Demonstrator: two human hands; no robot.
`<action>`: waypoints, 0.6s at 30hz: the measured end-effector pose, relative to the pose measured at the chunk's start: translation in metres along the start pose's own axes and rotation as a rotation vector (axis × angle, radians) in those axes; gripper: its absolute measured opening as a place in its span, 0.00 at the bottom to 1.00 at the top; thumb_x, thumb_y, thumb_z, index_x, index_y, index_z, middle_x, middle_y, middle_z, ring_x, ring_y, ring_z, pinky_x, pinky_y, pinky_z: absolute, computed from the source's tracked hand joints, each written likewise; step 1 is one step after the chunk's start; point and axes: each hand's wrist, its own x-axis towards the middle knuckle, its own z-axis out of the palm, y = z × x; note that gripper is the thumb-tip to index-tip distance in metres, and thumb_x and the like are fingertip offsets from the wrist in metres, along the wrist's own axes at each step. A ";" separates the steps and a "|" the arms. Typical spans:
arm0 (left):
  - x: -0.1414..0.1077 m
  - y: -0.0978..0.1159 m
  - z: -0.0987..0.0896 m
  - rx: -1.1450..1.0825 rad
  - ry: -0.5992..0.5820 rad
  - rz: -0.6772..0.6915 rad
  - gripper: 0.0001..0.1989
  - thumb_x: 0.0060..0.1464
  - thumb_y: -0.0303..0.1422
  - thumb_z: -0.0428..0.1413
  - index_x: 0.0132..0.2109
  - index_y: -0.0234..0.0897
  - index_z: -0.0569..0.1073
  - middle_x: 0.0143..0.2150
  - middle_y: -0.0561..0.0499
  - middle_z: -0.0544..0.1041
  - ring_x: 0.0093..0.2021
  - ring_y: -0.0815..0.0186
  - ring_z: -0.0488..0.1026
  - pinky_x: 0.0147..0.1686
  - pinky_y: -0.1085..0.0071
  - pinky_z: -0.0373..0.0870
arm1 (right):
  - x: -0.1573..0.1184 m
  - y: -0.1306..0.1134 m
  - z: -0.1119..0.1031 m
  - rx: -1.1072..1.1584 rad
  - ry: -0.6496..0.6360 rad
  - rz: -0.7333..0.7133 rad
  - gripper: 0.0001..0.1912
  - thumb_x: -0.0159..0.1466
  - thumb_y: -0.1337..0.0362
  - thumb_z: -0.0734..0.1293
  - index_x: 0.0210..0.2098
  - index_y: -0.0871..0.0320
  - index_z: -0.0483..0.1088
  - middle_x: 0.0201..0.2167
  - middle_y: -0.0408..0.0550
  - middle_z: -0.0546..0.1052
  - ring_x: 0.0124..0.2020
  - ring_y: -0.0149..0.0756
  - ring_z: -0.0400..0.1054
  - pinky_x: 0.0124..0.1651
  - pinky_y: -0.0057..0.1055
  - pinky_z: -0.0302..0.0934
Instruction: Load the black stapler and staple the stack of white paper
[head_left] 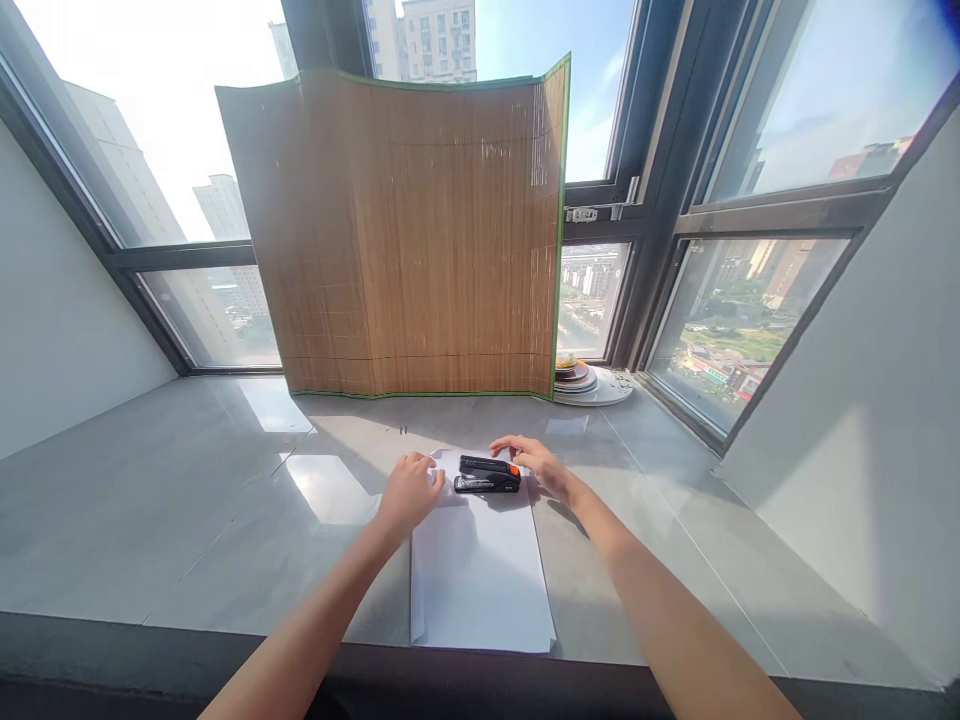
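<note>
A black stapler (486, 484) with an orange part at its right end lies on the far part of a stack of white paper (480, 580). Just left of it, my left hand (407, 492) rests by the paper's left edge, fingers loosely bent and apart, holding nothing. At the stapler's right end is my right hand (536, 466), its fingers stretched out behind and over the stapler. Whether those fingers touch it I cannot tell. Two tiny dark pieces (403, 431), too small to name surely, lie on the sill beyond my left hand.
A brown bamboo mat (435, 240) with green edging stands upright against the windows. Several stacked plates (592, 390) sit at its right foot. The grey tiled sill (225, 500) ends at a front edge close to me, with white walls on both sides.
</note>
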 end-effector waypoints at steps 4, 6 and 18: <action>0.042 -0.012 -0.010 -0.445 -0.011 0.021 0.14 0.63 0.41 0.51 0.34 0.40 0.74 0.31 0.50 0.75 0.33 0.61 0.71 0.36 0.67 0.65 | -0.001 0.000 -0.004 0.103 -0.074 0.071 0.27 0.53 0.63 0.62 0.47 0.56 0.83 0.45 0.51 0.82 0.43 0.45 0.68 0.62 0.53 0.62; 0.055 -0.017 -0.003 -0.589 -0.034 0.027 0.15 0.61 0.43 0.52 0.30 0.40 0.69 0.25 0.54 0.68 0.28 0.65 0.65 0.31 0.69 0.59 | -0.001 0.002 -0.003 0.160 -0.067 0.102 0.30 0.51 0.63 0.63 0.51 0.56 0.83 0.49 0.52 0.81 0.45 0.46 0.68 0.61 0.52 0.62; 0.056 -0.037 0.003 -0.978 -0.226 0.015 0.18 0.59 0.43 0.57 0.27 0.39 0.63 0.23 0.58 0.53 0.25 0.70 0.47 0.27 0.68 0.41 | -0.008 -0.004 -0.021 0.173 -0.067 0.313 0.28 0.54 0.65 0.69 0.54 0.54 0.80 0.45 0.48 0.79 0.31 0.30 0.67 0.31 0.27 0.60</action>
